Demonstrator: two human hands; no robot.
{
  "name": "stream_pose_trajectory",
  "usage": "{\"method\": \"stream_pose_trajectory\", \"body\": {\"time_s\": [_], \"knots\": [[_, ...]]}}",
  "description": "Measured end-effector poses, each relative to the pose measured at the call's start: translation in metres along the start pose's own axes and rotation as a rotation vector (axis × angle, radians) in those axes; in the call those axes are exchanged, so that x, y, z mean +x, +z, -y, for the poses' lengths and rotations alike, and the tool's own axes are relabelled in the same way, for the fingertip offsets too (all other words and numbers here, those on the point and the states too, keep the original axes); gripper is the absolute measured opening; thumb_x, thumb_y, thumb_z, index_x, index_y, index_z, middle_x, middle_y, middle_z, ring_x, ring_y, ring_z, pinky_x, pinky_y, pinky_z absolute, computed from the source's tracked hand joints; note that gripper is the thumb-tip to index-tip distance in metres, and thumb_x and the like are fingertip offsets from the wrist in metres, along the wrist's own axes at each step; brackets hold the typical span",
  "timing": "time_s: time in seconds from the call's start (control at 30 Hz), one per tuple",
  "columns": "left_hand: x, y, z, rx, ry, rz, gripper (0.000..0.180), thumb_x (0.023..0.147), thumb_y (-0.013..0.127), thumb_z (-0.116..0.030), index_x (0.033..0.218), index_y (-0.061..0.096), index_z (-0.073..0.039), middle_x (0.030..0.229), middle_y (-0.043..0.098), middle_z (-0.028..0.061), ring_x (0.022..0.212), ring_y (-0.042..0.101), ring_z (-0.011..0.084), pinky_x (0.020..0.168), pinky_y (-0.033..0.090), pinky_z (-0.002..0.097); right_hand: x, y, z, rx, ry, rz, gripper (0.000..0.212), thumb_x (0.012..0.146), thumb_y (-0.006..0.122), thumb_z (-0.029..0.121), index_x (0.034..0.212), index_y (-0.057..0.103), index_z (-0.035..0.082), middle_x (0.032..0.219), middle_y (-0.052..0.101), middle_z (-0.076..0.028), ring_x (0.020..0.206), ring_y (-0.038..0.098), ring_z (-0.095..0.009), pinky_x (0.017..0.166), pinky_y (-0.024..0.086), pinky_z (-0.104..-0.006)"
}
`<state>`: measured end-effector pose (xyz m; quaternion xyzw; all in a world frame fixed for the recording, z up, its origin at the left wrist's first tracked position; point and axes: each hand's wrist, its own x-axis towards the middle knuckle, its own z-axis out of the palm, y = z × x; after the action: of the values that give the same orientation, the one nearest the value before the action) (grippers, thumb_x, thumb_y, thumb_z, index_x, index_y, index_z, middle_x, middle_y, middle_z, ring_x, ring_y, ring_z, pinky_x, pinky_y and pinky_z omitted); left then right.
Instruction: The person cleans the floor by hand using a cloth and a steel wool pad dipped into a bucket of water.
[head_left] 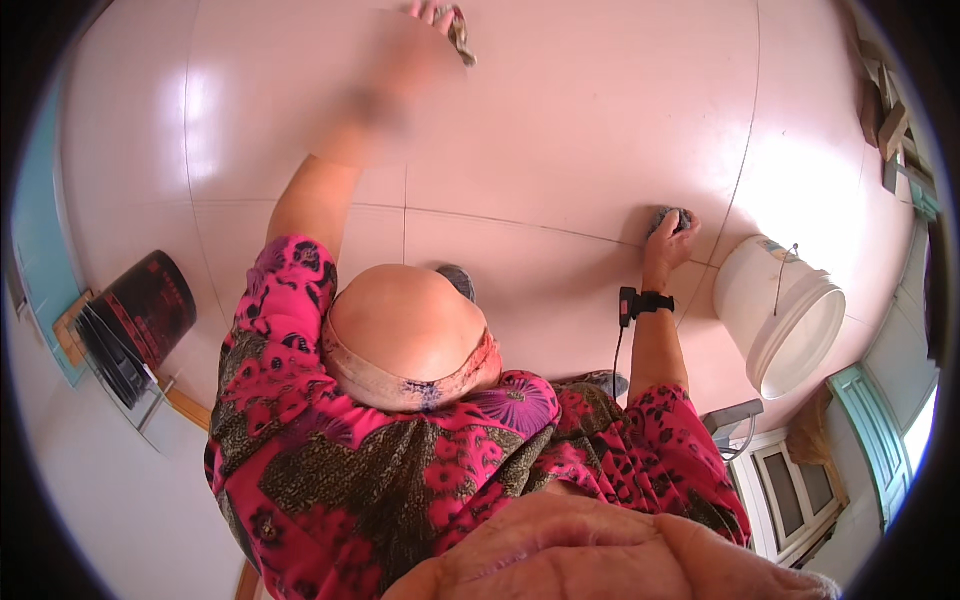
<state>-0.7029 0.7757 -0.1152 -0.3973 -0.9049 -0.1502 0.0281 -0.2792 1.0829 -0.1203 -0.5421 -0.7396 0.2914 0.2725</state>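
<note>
Far out at the top edge, my left hand [428, 16] presses a crumpled patterned rag [460, 38] against the pale pink tiled floor [550, 100]. Its fingertips lie over the rag; the back of the hand and the wrist are blurred. Closer in on the right, my right hand [677, 238] rests on the floor with its fingers bent round a bunched dark grey cloth [664, 218]. Much of that cloth is hidden under the palm. A black wristband [655, 302] with a small corded device is on the right wrist.
A white bucket [745, 290] with a wire handle is just right of my right hand. To the left stands a black bucket [165, 305] with red markings. My bent knee [410, 325] is between my arms. Wooden pieces [893, 130] lie at the far right.
</note>
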Motion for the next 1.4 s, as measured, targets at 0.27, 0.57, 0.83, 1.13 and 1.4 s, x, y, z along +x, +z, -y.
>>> {"method": "stream_pose_trajectory", "body": {"time_s": [0.27, 0.57, 0.83, 1.13, 1.4], "knots": [[-0.108, 0.050, -0.150, -0.291, 0.487, 0.167, 0.033, 0.088, 0.051, 0.001, 0.118, 0.060, -0.010, 0.133, 0.056, 0.0113, 0.130, 0.047, 0.0311, 0.104, 0.042, 0.0428, -0.012, 0.004, -0.001, -0.148, 0.081, 0.007, 0.041, 0.094, 0.052, 0.037, 0.119, 0.053, 0.004, 0.097, 0.067, -0.022, 0.087, 0.066, -0.039, 0.076, 0.051, -0.0453], [-0.059, 0.031, -0.142, -1.165, -0.011, 0.042, 0.037, 0.085, 0.040, 0.013, 0.111, 0.060, -0.004, 0.101, 0.069, 0.0081, 0.083, 0.066, 0.0160, 0.077, 0.057, 0.0284, -0.010, 0.015, -0.024, -0.136, 0.028, 0.024, 0.042, 0.094, 0.051, 0.037, 0.120, 0.054, 0.004, 0.090, 0.068, -0.020, 0.080, 0.066, -0.037, 0.073, 0.051, -0.0448], [0.041, -0.008, 0.073, -2.031, -0.274, -0.017, 0.026, 0.097, 0.045, -0.014, 0.114, 0.061, -0.003, 0.106, 0.067, 0.0150, 0.093, 0.065, 0.0213, 0.075, 0.055, 0.0346, 0.001, 0.030, -0.040, -0.199, -0.037, 0.005, 0.041, 0.093, 0.053, 0.032, 0.117, 0.055, -0.001, 0.095, 0.065, -0.020, 0.086, 0.064, -0.037, 0.078, 0.051, -0.0446], [0.117, -0.001, 0.109, -0.646, -0.280, -0.201, 0.044, 0.094, 0.054, -0.023, 0.124, 0.054, 0.008, 0.119, 0.064, 0.0234, 0.105, 0.063, 0.0310, 0.093, 0.049, 0.0354, 0.014, 0.026, 0.005, -0.115, -0.039, 0.035, 0.042, 0.093, 0.055, 0.035, 0.117, 0.056, 0.001, 0.096, 0.067, -0.022, 0.085, 0.065, -0.039, 0.076, 0.052, -0.0458], [0.106, 0.025, -0.011, 0.055, -0.187, -0.230, 0.066, 0.094, 0.054, -0.036, 0.146, 0.033, -0.001, 0.151, 0.033, 0.0257, 0.142, 0.031, 0.0330, 0.109, 0.032, 0.0558, 0.002, 0.004, 0.000, -0.039, -0.106, -0.048, 0.040, 0.094, 0.055, 0.031, 0.119, 0.055, 0.000, 0.100, 0.066, -0.019, 0.087, 0.065, -0.034, 0.077, 0.052, -0.0413]]}}
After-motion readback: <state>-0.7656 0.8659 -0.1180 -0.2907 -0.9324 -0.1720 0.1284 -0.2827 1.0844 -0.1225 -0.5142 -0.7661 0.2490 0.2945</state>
